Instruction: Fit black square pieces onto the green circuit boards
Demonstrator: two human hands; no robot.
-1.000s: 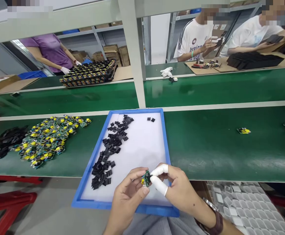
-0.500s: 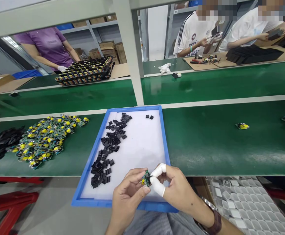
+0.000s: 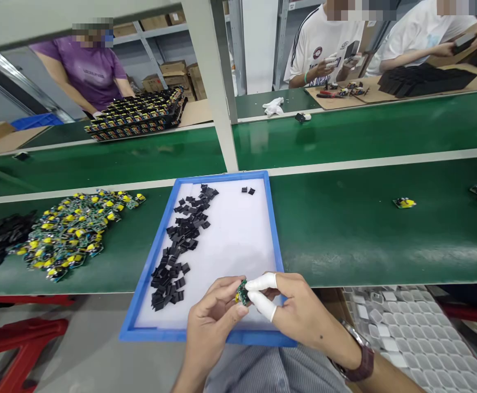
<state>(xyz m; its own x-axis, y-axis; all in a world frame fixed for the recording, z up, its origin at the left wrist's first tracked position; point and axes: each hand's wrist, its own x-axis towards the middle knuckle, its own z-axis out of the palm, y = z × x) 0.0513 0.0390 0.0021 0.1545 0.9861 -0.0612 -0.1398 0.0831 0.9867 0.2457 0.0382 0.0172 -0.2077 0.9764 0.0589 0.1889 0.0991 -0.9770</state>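
Observation:
Over the near end of the blue-rimmed tray (image 3: 276,240), my left hand (image 3: 211,314) pinches a small green circuit board (image 3: 243,293) with a yellow part on its left side. The thumb and finger of my right hand (image 3: 291,305), both in white finger cots, close on the right face of the same board. Any small piece between those fingertips is hidden. Along the tray's left side lie many small black plastic pieces (image 3: 187,232), and two more (image 3: 248,191) rest near its far edge.
Left of the tray are a heap of circuit boards (image 3: 78,224) and a pile of black strips (image 3: 6,234). A single board (image 3: 404,203) lies on the green bench to the right. A metal post (image 3: 219,82) rises behind the tray. Several co-workers sit across the bench.
My right fingertips have moved in against the board, and the dark bit seen between them and the board no longer shows. The camera view has shifted slightly.

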